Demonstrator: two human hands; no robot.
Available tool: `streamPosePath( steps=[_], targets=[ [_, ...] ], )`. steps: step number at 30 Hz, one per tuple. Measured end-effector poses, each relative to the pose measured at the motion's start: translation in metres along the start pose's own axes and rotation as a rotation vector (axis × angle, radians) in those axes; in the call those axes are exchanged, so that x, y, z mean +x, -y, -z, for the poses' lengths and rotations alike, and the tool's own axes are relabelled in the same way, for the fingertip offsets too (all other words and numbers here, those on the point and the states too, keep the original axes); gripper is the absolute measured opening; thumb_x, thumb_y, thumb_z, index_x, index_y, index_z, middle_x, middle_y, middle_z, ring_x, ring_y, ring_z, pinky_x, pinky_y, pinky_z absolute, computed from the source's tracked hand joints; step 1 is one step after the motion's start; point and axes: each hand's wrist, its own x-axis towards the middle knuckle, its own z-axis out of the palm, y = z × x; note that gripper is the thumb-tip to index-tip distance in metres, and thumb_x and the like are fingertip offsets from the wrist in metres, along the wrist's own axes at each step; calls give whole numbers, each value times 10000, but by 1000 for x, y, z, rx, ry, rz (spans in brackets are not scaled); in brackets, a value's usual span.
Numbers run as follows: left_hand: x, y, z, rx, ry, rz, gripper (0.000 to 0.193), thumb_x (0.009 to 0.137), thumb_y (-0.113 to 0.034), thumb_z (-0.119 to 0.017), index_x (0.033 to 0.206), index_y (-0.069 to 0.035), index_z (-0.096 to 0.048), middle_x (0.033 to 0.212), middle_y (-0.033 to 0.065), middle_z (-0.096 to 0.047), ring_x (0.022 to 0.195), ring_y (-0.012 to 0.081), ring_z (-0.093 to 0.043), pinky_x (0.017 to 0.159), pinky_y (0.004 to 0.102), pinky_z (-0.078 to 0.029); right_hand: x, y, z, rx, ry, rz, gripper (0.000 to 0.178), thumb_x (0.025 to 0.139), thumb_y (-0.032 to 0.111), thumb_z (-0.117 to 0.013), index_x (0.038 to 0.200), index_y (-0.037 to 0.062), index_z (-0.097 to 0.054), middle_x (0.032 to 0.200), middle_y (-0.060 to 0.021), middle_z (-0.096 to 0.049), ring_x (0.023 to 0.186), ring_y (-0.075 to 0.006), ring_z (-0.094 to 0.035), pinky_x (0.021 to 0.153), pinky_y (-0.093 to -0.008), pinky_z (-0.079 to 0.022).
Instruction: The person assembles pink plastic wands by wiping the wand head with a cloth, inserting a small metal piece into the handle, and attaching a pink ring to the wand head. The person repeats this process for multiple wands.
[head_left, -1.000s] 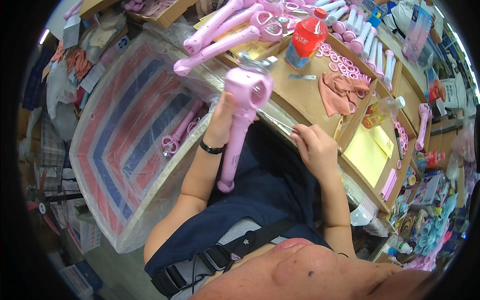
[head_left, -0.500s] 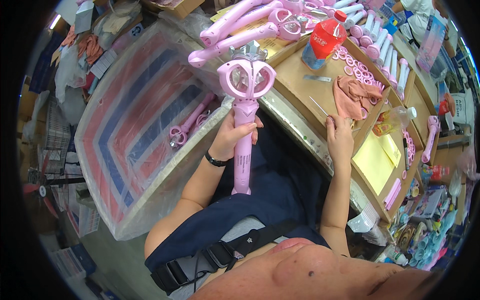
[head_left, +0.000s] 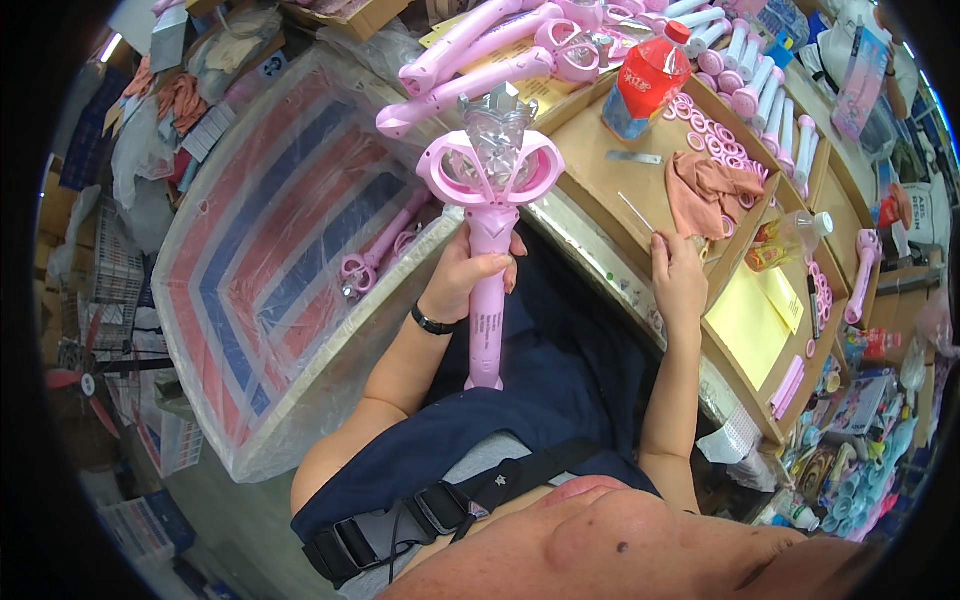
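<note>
My left hand is wrapped round the handle of a pink toy wand. The wand stands nearly upright in front of my body, its lower end against my dark apron. At its top are a pink open frame, a clear faceted piece and a silver crown. Over the cardboard tray, my right hand pinches a thin metal rod; its grip end is hidden in the fingers. Beside that hand lie an orange-pink cloth and a small flat metal strip.
A red-labelled bottle and pink rings are in the tray. More pink wands are piled at the far side. Left of me is a plastic-covered, striped bin with another wand. Yellow paper lies at right.
My left hand has turned the wand about its length, so its head now shows the clear faceted piece and silver crown facing me. The right hand has barely moved.
</note>
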Motion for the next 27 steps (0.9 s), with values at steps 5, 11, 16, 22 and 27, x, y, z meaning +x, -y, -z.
streamPosePath(
  steps=[5, 11, 16, 22, 27],
  targets=[
    [2, -1, -12, -6, 71, 7, 397, 741, -160, -642, 1050, 31, -481, 868, 104, -560, 616, 141, -567, 529, 267, -470, 14, 41, 3, 472, -162, 235, 424, 912, 290, -560, 1230, 16, -499, 1185, -155, -523, 1095, -272, -509, 927, -346, -400],
    [5, 1, -26, 11, 75, 34, 414, 724, -118, -646, 1072, 23, -472, 895, 118, -560, 619, 154, -573, 529, 274, -482, 27, 97, -19, 1368, 336, 180, 577, 983, 324, -431, 1409, -11, -233, 1305, -134, -429, 1188, -195, -438, 996, -320, -356],
    [6, -1, -16, -9, 84, -8, 388, 791, -59, -603, 1144, -15, -448, 935, 108, -579, 666, 155, -589, 576, 269, -496, -29, 99, -55, 1598, 338, 89, 657, 955, 200, -476, 1462, 65, -80, 1375, -148, -343, 1213, -209, -403, 989, -346, -362],
    [37, -8, -11, 27, 114, -211, 824, 806, -734, -365, 1124, 11, -518, 962, 114, -602, 758, 170, -596, 718, 288, -488, -130, 76, -81, 1259, 1040, -95, 520, 737, 188, -748, 1148, 27, -472, 890, -41, -601, 768, -133, -596, 713, -294, -494],
    [53, -1, -22, -121, 70, -158, 907, 725, -792, -412, 1132, 9, -532, 1006, 117, -602, 834, 187, -619, 786, 306, -488, -135, 58, -86, 1053, 783, -110, 428, 738, 193, -725, 1058, 17, -503, 820, -67, -622, 748, -137, -602, 695, -298, -491]
  ],
)
